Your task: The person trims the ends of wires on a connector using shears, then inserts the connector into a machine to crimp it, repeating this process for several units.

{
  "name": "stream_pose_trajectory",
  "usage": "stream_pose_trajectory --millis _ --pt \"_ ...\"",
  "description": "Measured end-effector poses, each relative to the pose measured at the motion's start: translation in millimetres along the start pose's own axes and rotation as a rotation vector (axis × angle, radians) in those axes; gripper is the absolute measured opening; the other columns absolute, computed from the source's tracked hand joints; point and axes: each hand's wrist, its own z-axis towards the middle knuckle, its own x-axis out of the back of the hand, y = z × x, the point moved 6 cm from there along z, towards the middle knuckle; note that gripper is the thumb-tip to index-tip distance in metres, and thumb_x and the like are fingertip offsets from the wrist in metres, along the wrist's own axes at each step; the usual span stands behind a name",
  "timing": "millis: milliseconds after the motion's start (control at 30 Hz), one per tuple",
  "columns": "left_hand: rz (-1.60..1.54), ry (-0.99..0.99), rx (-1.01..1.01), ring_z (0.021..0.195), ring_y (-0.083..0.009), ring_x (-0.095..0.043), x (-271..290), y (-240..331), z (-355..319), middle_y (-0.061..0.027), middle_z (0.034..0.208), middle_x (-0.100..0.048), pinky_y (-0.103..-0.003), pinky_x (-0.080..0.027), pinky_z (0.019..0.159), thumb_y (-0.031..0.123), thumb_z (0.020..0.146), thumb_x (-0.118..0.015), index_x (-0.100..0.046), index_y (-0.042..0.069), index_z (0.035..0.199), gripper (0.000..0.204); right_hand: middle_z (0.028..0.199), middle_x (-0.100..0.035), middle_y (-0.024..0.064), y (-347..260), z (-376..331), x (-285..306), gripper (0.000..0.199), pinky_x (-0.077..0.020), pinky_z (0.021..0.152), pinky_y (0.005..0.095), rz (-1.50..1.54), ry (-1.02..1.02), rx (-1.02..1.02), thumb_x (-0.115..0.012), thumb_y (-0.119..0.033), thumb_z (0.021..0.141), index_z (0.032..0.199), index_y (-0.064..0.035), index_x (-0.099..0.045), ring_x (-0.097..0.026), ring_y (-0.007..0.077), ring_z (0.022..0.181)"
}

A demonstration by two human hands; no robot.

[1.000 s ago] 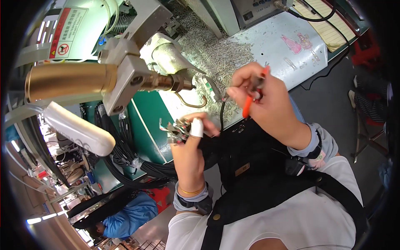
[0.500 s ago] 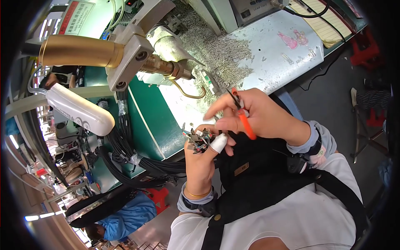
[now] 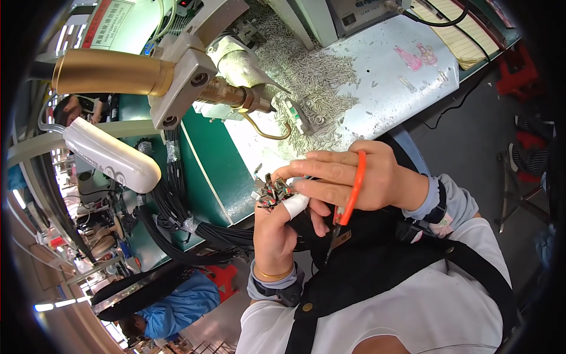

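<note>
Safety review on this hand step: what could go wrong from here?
1. The right hand works at the parts bundle while also gripping the orange cutters; they could slip or nick a finger.
2. The left hand holds the bundle off the bench edge, so a dropped piece would likely fall to the floor.

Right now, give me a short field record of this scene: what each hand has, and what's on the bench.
left hand: holds a cluster of small metal parts; one finger wrapped in white tape
right hand: fingertips on the cluster, orange-handled snips tucked in the palm
bench: pale top strewn with small metal pins
machine: brass cylinder on a grey block, above the bench
</note>
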Motion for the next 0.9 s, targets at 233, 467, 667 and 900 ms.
stream_pose_trajectory --millis 233,467,667,900 --pt "0.018 0.07 0.105 0.039 -0.0084 -0.035 4 -7 -2 -0.0078 0.067 -0.052 -0.02 -0.026 0.037 -0.003 0.077 -0.047 -0.045 -0.002 0.102 0.026 0.085 -0.065 0.0034 23 -13 -8 0.024 -0.0363 0.04 0.0211 0.364 0.079 -0.226 -0.069 -0.009 0.065 0.087 -0.0106 -0.059 -0.06 0.0134 0.058" --pt "0.134 0.222 0.01 0.039 -0.0051 -0.03 4 -7 -1 -0.0048 0.061 -0.044 -0.018 -0.022 0.034 -0.002 0.077 -0.047 -0.046 -0.001 0.096 0.019 0.075 -0.064 0.0028 20 -13 -11 0.019 -0.0395 0.042 0.0227 0.266 0.011 -0.209 -0.067 -0.008 0.069 0.082 -0.0083 -0.054 -0.059 0.0145 0.055" --pt "0.318 0.289 -0.078 0.045 -0.0036 -0.037 6 -9 -2 -0.0017 0.068 -0.05 -0.018 -0.026 0.038 -0.008 0.074 -0.055 -0.052 0.0 0.088 0.016 0.079 -0.063 0.0059 16 -19 -19 0.013 -0.0431 0.049 0.0228 0.283 -0.152 -0.397 -0.061 -0.006 0.076 0.082 -0.0048 -0.05 -0.062 0.0161 0.065" --pt "0.42 0.357 -0.22 0.047 -0.0032 -0.041 6 -4 -6 -0.0017 0.064 -0.051 -0.017 -0.029 0.04 -0.005 0.074 -0.059 -0.052 0.001 0.085 0.014 0.088 -0.059 0.0147 24 -30 -37 0.008 -0.0444 0.061 0.0228 1.202 -0.006 -0.992 -0.051 -0.006 0.084 0.085 0.0009 -0.046 -0.06 0.0197 0.084"
